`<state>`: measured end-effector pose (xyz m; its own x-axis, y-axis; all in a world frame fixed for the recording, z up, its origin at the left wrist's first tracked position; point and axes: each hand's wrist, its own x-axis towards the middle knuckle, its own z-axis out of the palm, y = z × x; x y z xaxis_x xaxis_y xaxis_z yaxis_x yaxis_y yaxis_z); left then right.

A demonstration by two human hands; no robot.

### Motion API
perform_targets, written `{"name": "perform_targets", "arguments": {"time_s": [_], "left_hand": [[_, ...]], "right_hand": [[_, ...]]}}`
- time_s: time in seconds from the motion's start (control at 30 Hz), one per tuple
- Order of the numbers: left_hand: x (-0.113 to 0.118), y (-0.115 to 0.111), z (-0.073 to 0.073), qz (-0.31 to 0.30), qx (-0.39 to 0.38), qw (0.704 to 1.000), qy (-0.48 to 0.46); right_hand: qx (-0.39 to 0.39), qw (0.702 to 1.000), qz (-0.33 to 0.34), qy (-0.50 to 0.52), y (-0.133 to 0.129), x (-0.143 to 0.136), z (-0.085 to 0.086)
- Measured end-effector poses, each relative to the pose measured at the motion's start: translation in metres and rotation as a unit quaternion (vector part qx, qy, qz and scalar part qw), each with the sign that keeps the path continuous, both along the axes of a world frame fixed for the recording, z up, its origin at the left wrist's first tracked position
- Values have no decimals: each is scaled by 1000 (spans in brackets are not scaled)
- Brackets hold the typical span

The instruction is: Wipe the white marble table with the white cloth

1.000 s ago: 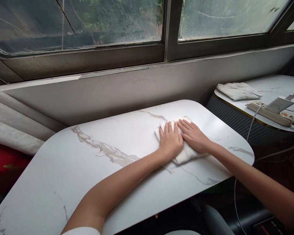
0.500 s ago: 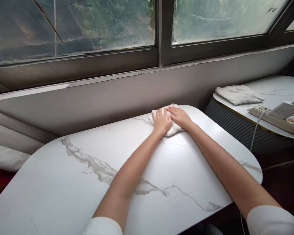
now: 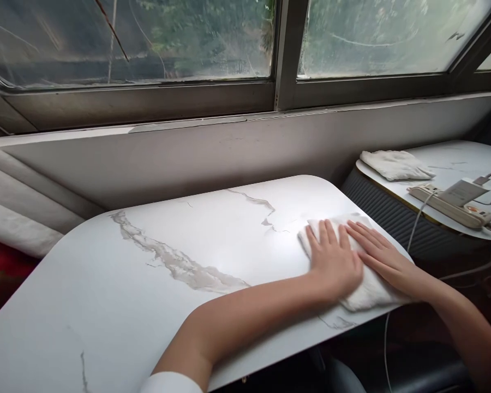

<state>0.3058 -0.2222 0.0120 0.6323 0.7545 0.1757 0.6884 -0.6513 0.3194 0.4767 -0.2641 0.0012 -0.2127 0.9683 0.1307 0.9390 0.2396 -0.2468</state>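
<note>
White cloth [image 3: 370,295] lies under left hand [image 3: 336,263] and right hand [image 3: 387,263], neither nearer, fingers extended flat, nothing clasped, surplus showing between wrists.

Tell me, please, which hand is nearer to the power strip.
Right. The right hand lies on the cloth, below and left of the power strip in the picture; the left hand, on the same cloth, is farther left.

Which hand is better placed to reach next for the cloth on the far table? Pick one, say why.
Probably the right hand: it lies closer to the far cloth, on the side toward the far table. The left hand is farther off; both are flat on the nearer cloth.
</note>
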Motion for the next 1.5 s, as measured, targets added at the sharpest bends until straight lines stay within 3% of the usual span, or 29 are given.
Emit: {"name": "perform_targets", "arguments": {"time_s": [0.13, 0.27, 0.4, 0.57, 0.73, 0.83, 0.93, 1.03, 1.17, 1.33, 1.5], "left_hand": [[17, -29, 3, -52, -20, 998, -12], [28, -21, 2, -65, -17, 998, -18], [37, 16, 0, -51, -15, 999, -14], [45, 89, -1, -22, -28, 999, 8], [41, 159, -3, 34, -8, 999, 1], [37, 187, -2, 53, -8, 999, 4], [34, 200, -3, 67, -6, 998, 1], [34, 197, -4, 77, 11, 997, -3], [33, 173, -5, 70, 26, 997, 5], [25, 111, -4, 18, 25, 1000, 3], [-2, 35, 2, -37, 7, 999, 7]], "right_hand": [[23, 999, -35, 5, -43, 21, -5], [21, 996, -82, -22, -32, 26, -7], [18, 993, -103, -54, 13, 27, -3], [40, 991, -114, -61, 92, 25, 2], [66, 993, -85, -51, 173, 12, 5], [81, 993, -81, -31, 207, 4, 6], [85, 993, -78, -18, 223, 1, 6], [77, 994, -76, -18, 221, 2, 5], [70, 994, -72, -37, 193, 6, 2], [83, 991, -76, -68, 119, 4, -4], [102, 989, -72, -84, 28, -20, -6]]}}
